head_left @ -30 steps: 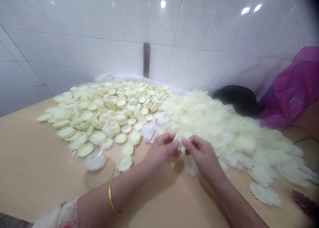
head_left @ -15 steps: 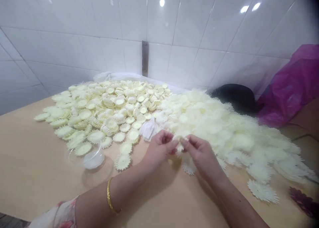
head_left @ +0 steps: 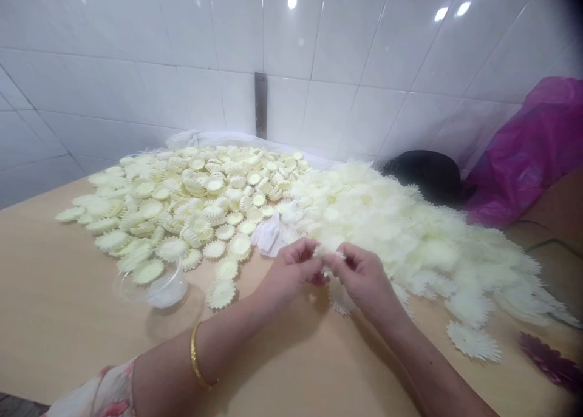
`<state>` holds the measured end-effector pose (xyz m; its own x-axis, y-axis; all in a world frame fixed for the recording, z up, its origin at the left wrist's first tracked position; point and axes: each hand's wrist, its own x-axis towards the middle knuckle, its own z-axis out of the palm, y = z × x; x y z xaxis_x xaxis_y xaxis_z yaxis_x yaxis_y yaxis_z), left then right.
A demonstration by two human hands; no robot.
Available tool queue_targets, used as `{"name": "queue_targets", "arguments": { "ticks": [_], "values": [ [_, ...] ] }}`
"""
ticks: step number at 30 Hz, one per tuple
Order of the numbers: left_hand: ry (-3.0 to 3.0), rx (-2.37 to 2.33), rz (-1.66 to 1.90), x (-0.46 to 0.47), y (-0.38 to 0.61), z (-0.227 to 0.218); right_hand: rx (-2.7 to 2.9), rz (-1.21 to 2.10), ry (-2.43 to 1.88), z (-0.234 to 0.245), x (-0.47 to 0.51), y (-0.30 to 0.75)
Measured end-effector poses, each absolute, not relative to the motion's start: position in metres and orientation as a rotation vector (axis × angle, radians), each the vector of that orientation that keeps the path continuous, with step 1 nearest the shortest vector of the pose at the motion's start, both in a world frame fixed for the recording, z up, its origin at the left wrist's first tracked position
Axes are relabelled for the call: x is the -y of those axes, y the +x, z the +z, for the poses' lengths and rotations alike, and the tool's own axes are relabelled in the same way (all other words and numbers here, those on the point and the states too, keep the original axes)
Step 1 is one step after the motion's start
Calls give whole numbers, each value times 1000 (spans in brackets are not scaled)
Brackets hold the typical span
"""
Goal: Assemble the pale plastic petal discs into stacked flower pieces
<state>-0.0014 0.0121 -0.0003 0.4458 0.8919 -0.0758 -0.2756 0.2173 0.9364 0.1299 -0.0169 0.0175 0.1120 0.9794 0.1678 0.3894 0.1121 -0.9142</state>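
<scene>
Between my two hands is a small pale yellow scalloped flower piece (head_left: 326, 270), mostly covered by fingers. My left hand (head_left: 294, 270) pinches it from the left, and my right hand (head_left: 364, 277) pinches it from the right with thumb and fingertips. Another pale flower cutout (head_left: 340, 298) lies on the table just below my right hand. Beyond my left hand spreads a heap of cupped, ridged yellow flower pieces (head_left: 200, 223). A pile of flatter, thin flower cutouts (head_left: 387, 223) lies beyond my right hand.
A crumpled white tissue (head_left: 271, 233) sits between the piles. At left is a clear round container (head_left: 167, 291) with something white in it. A dark red flower (head_left: 549, 357), a black object (head_left: 423, 173) and a magenta plastic bag (head_left: 523, 156) are at right. A tiled wall (head_left: 291, 34) rises behind.
My right thumb has shifted left over the flower piece, covering more of it. Both hands keep their pinch. The whole view has slid slightly.
</scene>
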Motion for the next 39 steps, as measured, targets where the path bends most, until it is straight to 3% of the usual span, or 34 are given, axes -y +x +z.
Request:
{"name": "queue_targets", "arguments": {
  "ticks": [9,22,30,36,39],
  "values": [
    [1006,-865,1004,-13,0,0,1479,1052,-1300,10,13,135],
    [1026,-721,921,-15,-2,-4,1429,776,-1393,13,16,132],
    [750,-628,852,-12,2,1,1615,621,-1438,15,22,126],
    [686,-725,862,-15,0,4,1559,1053,-1260,21,19,134],
    [710,-722,852,-17,-1,4,1538,1119,-1234,21,16,140]
  ]
}}
